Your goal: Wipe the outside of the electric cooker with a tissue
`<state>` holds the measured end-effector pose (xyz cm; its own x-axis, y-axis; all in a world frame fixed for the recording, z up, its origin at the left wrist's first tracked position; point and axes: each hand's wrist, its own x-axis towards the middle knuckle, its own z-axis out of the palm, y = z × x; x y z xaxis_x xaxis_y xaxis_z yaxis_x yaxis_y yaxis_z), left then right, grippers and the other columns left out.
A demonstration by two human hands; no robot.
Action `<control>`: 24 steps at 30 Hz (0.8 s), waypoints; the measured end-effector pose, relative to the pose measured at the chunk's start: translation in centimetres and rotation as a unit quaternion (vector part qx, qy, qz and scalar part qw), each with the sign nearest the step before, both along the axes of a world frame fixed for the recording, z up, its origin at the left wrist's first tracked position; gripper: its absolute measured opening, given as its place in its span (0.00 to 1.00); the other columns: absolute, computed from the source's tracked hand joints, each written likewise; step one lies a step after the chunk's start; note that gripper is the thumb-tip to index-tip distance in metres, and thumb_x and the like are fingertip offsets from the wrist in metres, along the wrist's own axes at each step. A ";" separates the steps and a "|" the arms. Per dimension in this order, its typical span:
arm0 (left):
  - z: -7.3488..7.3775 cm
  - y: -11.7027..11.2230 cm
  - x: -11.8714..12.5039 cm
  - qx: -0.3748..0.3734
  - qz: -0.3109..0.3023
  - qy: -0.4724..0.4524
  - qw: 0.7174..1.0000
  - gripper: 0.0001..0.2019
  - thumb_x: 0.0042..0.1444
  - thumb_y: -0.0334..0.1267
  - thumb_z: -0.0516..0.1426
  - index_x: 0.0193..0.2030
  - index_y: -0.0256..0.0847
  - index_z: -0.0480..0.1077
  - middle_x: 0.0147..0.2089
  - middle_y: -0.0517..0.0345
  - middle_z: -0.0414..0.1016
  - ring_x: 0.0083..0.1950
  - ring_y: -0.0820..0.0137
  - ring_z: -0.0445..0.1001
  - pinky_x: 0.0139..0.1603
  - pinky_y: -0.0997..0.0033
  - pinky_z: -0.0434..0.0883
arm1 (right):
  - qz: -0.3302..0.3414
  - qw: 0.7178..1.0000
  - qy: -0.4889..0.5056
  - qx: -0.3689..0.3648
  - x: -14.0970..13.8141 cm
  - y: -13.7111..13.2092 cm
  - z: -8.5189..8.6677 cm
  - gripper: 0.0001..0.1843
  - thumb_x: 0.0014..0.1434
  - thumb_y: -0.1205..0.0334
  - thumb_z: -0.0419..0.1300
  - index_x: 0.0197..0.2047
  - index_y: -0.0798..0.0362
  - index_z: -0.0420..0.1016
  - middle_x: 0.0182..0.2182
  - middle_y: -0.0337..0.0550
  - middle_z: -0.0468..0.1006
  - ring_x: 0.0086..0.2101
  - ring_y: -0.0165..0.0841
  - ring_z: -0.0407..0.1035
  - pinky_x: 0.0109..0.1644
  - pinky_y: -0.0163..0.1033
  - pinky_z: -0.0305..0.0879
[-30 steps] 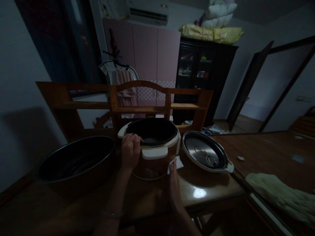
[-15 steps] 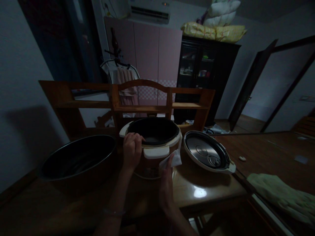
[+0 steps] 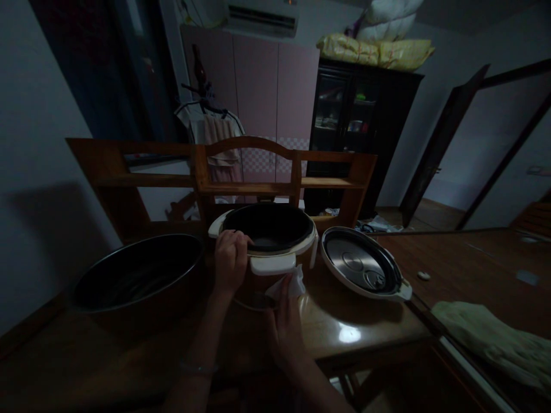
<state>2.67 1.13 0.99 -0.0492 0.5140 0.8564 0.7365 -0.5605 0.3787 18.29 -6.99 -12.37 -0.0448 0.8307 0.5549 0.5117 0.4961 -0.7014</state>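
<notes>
A wide cooker (image 3: 273,264), probably a rice cooker, stands uncovered on the wooden table with its dark inside facing up. My left hand (image 3: 231,258) is closed over its front left rim. Against its front, just below the pale handle, my right hand (image 3: 284,327) presses a white cloth (image 3: 289,287), with the fingers bent onto it. A large dark pot (image 3: 142,304) sits to the left of the cooker. On the right, the round lid (image 3: 355,261) lies with its metal inner side up.
A wooden shelf rack (image 3: 249,189) rises behind the cooker. Past the table's right edge are a brown surface (image 3: 465,264) and a pale green cloth (image 3: 491,338). Pink cupboards (image 3: 256,97) and a dark cabinet (image 3: 365,126) stand farther back.
My right hand and the white cloth have moved left and slightly down across the cooker's front. The left hand stays on the rim.
</notes>
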 end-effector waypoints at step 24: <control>1.0 -0.5 -1.4 -0.072 -0.050 0.051 0.995 0.21 0.72 0.40 0.40 0.35 0.44 0.70 0.39 0.56 0.75 0.48 0.63 0.70 0.62 0.56 0.61 | 0.251 0.837 -0.381 0.302 0.3 4.4 2.1 0.17 0.69 0.63 0.57 0.52 0.67 0.80 0.61 0.60 0.74 0.66 0.42 0.61 0.73 0.44 0.56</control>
